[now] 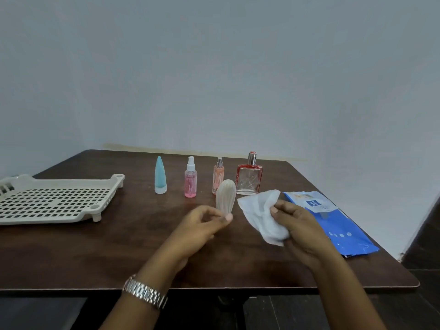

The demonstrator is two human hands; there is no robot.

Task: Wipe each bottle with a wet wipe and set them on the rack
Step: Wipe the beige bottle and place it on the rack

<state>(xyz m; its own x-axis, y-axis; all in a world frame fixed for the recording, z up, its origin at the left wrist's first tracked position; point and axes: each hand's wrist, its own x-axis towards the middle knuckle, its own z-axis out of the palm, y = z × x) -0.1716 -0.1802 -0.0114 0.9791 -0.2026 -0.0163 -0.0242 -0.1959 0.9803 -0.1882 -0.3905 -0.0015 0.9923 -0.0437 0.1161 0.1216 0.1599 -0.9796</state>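
**Wipe the ribbed bottle all the way round**

From your head camera: your left hand [207, 222] pinches the thin end of the cream bottle [226, 195] with thumb and fingertips. It holds the bottle upright over the table [119, 253], near the middle. Your right hand [300, 225] has its fingers curled round a bunched-up wipe [262, 215]. The wipe is just beside the bottle, and I can't tell if they touch.

Bring the wipe onto the bottle and wrap it round. Rub up and down so it gets into the grooves. Turn the bottle a little with your left fingers. Hold tight, because a wet bottle may slip.

The thin bottle [217, 175] and red bottle [248, 178] stand just behind, so don't bump them. The rack [54, 201] sits well off to your left.
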